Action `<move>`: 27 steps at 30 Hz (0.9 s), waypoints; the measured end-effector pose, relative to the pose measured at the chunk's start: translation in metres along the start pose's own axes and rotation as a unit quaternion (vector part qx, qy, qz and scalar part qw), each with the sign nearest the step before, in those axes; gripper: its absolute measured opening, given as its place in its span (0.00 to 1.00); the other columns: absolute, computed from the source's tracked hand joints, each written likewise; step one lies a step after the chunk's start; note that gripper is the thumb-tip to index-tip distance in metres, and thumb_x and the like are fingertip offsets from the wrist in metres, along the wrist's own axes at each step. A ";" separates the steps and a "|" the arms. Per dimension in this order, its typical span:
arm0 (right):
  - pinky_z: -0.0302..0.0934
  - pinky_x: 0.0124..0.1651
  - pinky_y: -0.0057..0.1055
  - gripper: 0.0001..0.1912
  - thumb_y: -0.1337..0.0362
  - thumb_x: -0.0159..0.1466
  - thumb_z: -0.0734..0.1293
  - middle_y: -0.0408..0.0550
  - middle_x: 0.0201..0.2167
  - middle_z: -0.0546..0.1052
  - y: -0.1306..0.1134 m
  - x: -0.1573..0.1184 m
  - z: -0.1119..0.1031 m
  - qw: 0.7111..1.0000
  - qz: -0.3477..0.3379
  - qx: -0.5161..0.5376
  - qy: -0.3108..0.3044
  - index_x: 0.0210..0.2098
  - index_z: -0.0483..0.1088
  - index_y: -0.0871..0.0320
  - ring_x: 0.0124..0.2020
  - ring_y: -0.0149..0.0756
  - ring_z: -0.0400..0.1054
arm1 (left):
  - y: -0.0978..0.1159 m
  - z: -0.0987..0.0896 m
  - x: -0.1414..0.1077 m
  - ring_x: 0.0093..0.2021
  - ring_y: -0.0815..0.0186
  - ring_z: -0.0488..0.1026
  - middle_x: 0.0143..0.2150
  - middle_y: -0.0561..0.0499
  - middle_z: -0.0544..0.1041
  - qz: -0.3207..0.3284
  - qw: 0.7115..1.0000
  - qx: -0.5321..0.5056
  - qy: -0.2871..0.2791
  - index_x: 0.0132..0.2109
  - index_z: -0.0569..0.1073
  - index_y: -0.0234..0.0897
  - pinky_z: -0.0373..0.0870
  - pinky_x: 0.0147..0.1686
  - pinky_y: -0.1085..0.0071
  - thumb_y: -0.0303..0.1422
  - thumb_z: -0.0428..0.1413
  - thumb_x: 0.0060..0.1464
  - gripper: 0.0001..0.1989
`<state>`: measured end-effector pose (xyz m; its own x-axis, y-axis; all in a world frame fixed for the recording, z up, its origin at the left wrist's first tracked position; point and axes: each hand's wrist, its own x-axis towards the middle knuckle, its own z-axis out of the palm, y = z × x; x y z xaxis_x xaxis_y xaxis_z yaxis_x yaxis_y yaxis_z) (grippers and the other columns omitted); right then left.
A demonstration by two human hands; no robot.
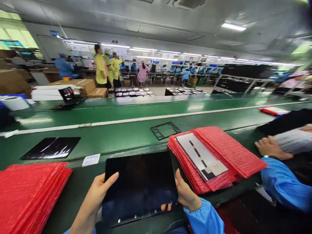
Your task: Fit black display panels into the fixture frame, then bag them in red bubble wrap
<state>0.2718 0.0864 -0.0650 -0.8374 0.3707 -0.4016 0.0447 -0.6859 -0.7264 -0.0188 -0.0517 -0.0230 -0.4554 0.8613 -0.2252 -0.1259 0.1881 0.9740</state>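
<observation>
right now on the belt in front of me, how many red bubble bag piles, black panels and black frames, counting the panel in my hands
red bubble bag piles: 3
black panels: 2
black frame: 1
total: 6

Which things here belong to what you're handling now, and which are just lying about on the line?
Part of the job: left hand and right hand gripping a black display panel; red bubble bags beside it.

Lying about: red bag stack, black frame, glossy black sheet, handwritten note, co-worker's hand.
</observation>
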 end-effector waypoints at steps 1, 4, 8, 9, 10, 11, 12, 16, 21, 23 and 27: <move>0.68 0.30 0.42 0.48 0.25 0.47 0.56 0.59 0.27 0.80 0.001 0.004 0.000 0.998 -0.039 0.016 0.035 0.37 0.77 0.63 0.30 0.50 0.75 | 0.000 0.006 -0.002 0.23 0.64 0.72 0.23 0.51 0.77 -0.012 1.000 -0.014 0.001 0.26 0.76 0.34 0.67 0.25 0.71 0.49 0.65 0.40 0.20; 0.68 0.43 0.44 0.33 0.37 0.50 0.69 0.53 0.35 0.81 0.001 0.013 0.006 0.985 -0.125 0.044 0.112 0.45 0.76 0.56 0.40 0.49 0.75 | -0.003 0.019 -0.001 0.23 0.66 0.71 0.23 0.52 0.76 -0.031 0.999 -0.039 -0.011 0.26 0.75 0.34 0.66 0.25 0.72 0.49 0.64 0.42 0.20; 0.66 0.48 0.45 0.25 0.58 0.51 0.76 0.53 0.39 0.81 -0.001 0.015 0.016 0.976 -0.155 0.047 0.144 0.48 0.74 0.56 0.41 0.47 0.76 | -0.010 0.016 0.005 0.28 0.65 0.72 0.27 0.51 0.77 -0.008 1.000 -0.018 -0.024 0.30 0.75 0.33 0.67 0.29 0.72 0.49 0.62 0.45 0.20; 0.66 0.47 0.45 0.25 0.58 0.51 0.76 0.53 0.38 0.81 -0.001 0.015 0.017 0.976 -0.153 0.044 0.148 0.47 0.74 0.57 0.40 0.47 0.76 | -0.010 0.014 0.008 0.30 0.64 0.73 0.30 0.50 0.78 0.014 1.000 -0.016 -0.015 0.34 0.76 0.34 0.68 0.32 0.71 0.49 0.61 0.47 0.21; 0.67 0.47 0.46 0.24 0.58 0.51 0.76 0.53 0.37 0.82 -0.002 0.014 0.018 0.976 -0.153 0.038 0.153 0.47 0.75 0.57 0.39 0.48 0.76 | -0.009 0.011 0.011 0.33 0.63 0.74 0.34 0.50 0.79 0.039 0.999 -0.012 0.002 0.38 0.76 0.35 0.69 0.35 0.71 0.50 0.59 0.48 0.21; 0.67 0.46 0.46 0.24 0.57 0.51 0.76 0.53 0.36 0.82 -0.003 0.014 0.018 0.975 -0.153 0.031 0.159 0.46 0.75 0.57 0.38 0.47 0.76 | -0.007 0.008 0.014 0.36 0.63 0.74 0.36 0.50 0.79 0.063 0.998 -0.001 0.024 0.42 0.76 0.36 0.69 0.38 0.70 0.49 0.58 0.50 0.22; 0.67 0.45 0.46 0.23 0.57 0.51 0.76 0.53 0.35 0.82 -0.004 0.013 0.018 0.975 -0.152 0.024 0.163 0.45 0.75 0.58 0.38 0.47 0.76 | -0.005 0.006 0.018 0.38 0.63 0.74 0.37 0.50 0.79 0.083 0.995 0.019 0.046 0.44 0.76 0.37 0.69 0.39 0.71 0.49 0.57 0.51 0.21; 0.68 0.43 0.44 0.22 0.55 0.48 0.77 0.53 0.33 0.82 -0.008 0.008 0.017 0.975 -0.139 -0.002 0.174 0.40 0.77 0.60 0.34 0.46 0.76 | 0.000 0.002 0.028 0.38 0.61 0.74 0.36 0.49 0.79 0.136 0.974 0.160 0.088 0.37 0.77 0.36 0.70 0.40 0.70 0.46 0.56 0.54 0.17; 0.68 0.40 0.39 0.21 0.58 0.45 0.79 0.51 0.32 0.81 -0.012 0.005 0.017 0.975 -0.143 -0.018 0.167 0.37 0.77 0.60 0.33 0.45 0.76 | 0.003 0.012 0.017 0.52 0.56 0.73 0.51 0.48 0.78 0.345 0.835 0.386 0.184 0.43 0.79 0.43 0.67 0.54 0.61 0.36 0.55 0.58 0.10; 0.68 0.40 0.39 0.21 0.58 0.47 0.78 0.51 0.32 0.81 -0.014 0.006 0.019 0.973 -0.155 -0.013 0.170 0.38 0.77 0.59 0.34 0.44 0.76 | 0.008 0.021 0.005 0.48 0.60 0.76 0.48 0.49 0.80 0.425 0.788 0.426 0.132 0.46 0.78 0.43 0.70 0.50 0.64 0.32 0.54 0.59 0.10; 0.67 0.35 0.35 0.18 0.59 0.48 0.78 0.49 0.28 0.80 -0.020 0.012 0.023 0.966 -0.189 -0.002 0.179 0.36 0.77 0.59 0.31 0.41 0.75 | 0.021 0.040 -0.028 0.36 0.68 0.79 0.37 0.54 0.83 0.430 0.793 0.384 -0.196 0.44 0.76 0.42 0.73 0.38 0.76 0.31 0.53 0.61 0.08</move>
<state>0.2481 0.0897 -0.0424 -0.5524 0.7874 -0.2736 -0.2250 -0.4569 -0.8606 0.0264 -0.0526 0.0047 0.2471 0.8788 0.4082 0.7251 -0.4471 0.5238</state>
